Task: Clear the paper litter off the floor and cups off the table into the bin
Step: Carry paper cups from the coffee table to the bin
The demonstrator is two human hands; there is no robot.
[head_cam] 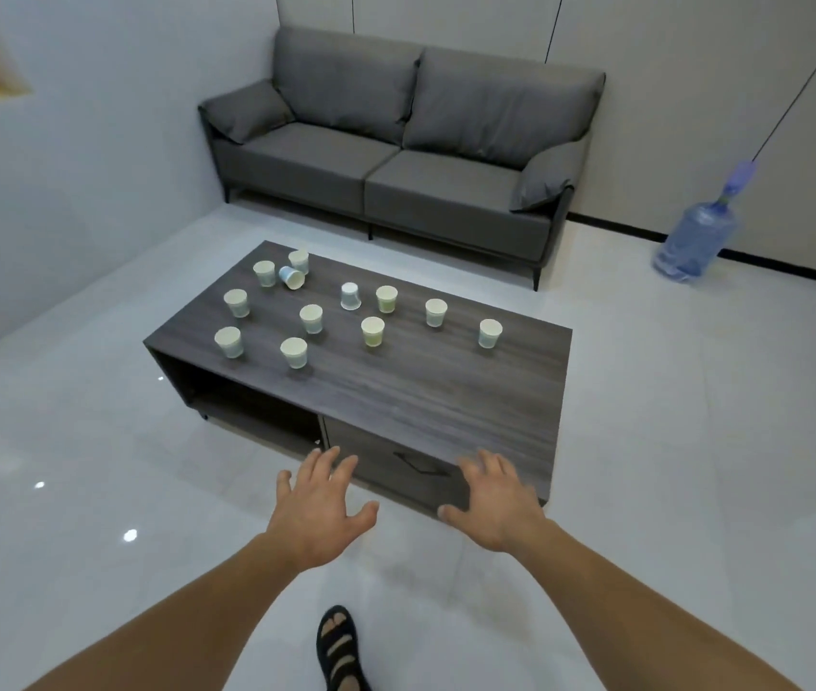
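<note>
Dark grey wood grain covers the bench (446, 391). I count 12 paper cups (311, 318) scattered over its far half. They are thickest towards the far left corner and thin out to a lone cup (490, 333) near the right edge. Most stand upright and apart, which I take as cups left wherever people put them down. An upturned cup (350, 295) sits rim-down near the middle of the far edge. A tipped cup (291, 277) lies on its side close by 2 upright ones at the far left corner, and I cannot tell whether it touches them.

My left hand (318, 506) and right hand (493, 501) hover side by side in front of the bench's near edge. Both are empty with the fingers spread, and they are well short of every cup. I read that pose as readying for a first reach, so I judge the cup clearing not yet begun.

I see no bin and no paper litter on the pale glossy floor (97, 466), so both must be found outside this view. A sandalled foot (338, 645) stands below the hands. A grey sofa (396, 142) sits behind the bench, and a blue water bottle (695, 241) stands by the wall off the bench's right side.

The cups look light, so stacking several would spare trips.
</note>
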